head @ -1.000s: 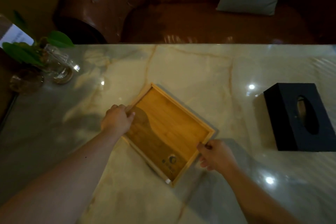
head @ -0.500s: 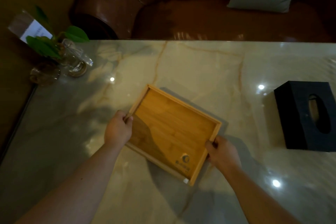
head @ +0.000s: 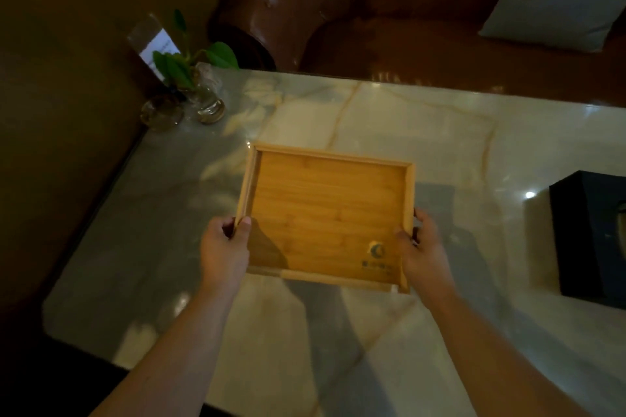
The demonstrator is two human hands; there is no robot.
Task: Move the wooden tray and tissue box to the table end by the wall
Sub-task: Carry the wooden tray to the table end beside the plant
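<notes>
- Wooden tray (head: 325,213): gripped at both side rims, held over the marble table (head: 423,132).
- Left hand (head: 225,250): closed on the left rim, thumb inside.
- Right hand (head: 421,252): closed on the right rim.
- Black tissue box (head: 589,234): set on the table at the right, well apart from the tray.
- Glass vase with plant (head: 203,95): placed at the far left corner.

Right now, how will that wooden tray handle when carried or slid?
Wooden tray looks rigid: flat between the left hand and right hand gripping opposite rims. Probably light, since it's shallow and empty. Likely slides easily on the glossy marble table.
</notes>
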